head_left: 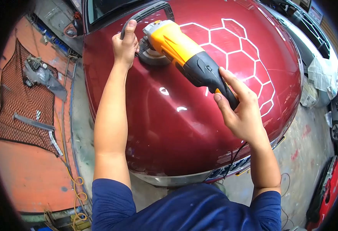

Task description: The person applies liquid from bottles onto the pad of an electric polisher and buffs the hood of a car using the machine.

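A yellow and black car polisher [184,48] lies slantwise over the dark red car hood [165,131]. My left hand [126,45] is closed round the polisher's black loop handle, near its head. The rear of the black body sits in my right hand [240,104], thumb and fingers on either side of it. Under the head, the round pad [153,57] is at the hood's surface, partly hidden by the tool. White honeycomb lines [227,52] run over the hood's right side.
A black net [22,100] with grey parts lies on the orange platform at left, beside a coiled yellow hose [78,188]. Another car with plastic-wrapped parts [322,75] stands at right. A red and black car part [326,192] is at lower right. A dark cord [236,158] hangs past the hood's front.
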A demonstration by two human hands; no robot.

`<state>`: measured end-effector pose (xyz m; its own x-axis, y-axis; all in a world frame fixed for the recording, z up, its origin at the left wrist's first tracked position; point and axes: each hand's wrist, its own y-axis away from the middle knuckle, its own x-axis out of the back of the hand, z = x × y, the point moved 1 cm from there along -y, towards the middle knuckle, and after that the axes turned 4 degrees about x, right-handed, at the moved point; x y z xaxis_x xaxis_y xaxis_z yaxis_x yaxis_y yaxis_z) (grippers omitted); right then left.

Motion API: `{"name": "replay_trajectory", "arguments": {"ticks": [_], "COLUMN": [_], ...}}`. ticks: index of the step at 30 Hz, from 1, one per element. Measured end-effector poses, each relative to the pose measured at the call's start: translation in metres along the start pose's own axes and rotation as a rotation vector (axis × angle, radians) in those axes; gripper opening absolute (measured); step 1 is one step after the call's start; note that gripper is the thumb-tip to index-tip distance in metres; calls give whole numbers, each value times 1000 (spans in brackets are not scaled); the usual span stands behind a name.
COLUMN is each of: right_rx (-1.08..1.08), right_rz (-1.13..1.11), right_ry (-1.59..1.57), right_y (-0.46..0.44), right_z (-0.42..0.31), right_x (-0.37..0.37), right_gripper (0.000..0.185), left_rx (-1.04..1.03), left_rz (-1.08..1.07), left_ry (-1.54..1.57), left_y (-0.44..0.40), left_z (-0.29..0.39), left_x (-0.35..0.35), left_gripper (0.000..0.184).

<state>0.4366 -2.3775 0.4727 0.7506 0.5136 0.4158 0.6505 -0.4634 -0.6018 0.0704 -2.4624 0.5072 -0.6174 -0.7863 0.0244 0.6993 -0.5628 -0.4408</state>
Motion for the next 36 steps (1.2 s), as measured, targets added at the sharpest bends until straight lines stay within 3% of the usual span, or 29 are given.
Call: {"name": "replay_trajectory", "arguments": {"ticks": [8, 12, 13, 14, 15, 24, 29, 30, 32, 36], "right_rx": [-28, -171, -136, -211, -218, -211, -229, -311, -141, -125], "right_rz": [100, 155, 151, 158, 168, 275, 240, 225, 258, 170], "right_ry": [44, -18, 86, 58, 70, 143, 161, 55, 88, 8], "right_y": [-23, -28, -29, -29, -29, -27, -24, -25, -22, -23], "right_z": [39, 59, 70, 69, 72, 121, 113, 104, 107, 78], "right_x": [35, 58, 68, 76, 84, 135, 132, 126, 108, 74], "right_gripper": [53, 53, 52, 51, 51, 50, 50, 50, 52, 52], "left_rx": [-18, -51, -34, -18, -25, -20, 130, 107, 82, 120], "left_rz": [-75, -113, -168, -217, -186, -369, -472, -499, -469, -338], "left_ry": [10, 42, 44, 130, 127, 182, 155, 182, 97, -58], "left_y": [-50, -76, -85, -95, -96, -143, -142, -137, -129, -93], "left_z": [-10, -23, -26, -28, -25, -42, -36, -33, -24, -6], "left_x": [-74, -123, -135, -147, -167, -276, -259, -246, -212, -136], "left_gripper": [70, 68, 66, 48, 48, 52, 66, 65, 64, 62]}}
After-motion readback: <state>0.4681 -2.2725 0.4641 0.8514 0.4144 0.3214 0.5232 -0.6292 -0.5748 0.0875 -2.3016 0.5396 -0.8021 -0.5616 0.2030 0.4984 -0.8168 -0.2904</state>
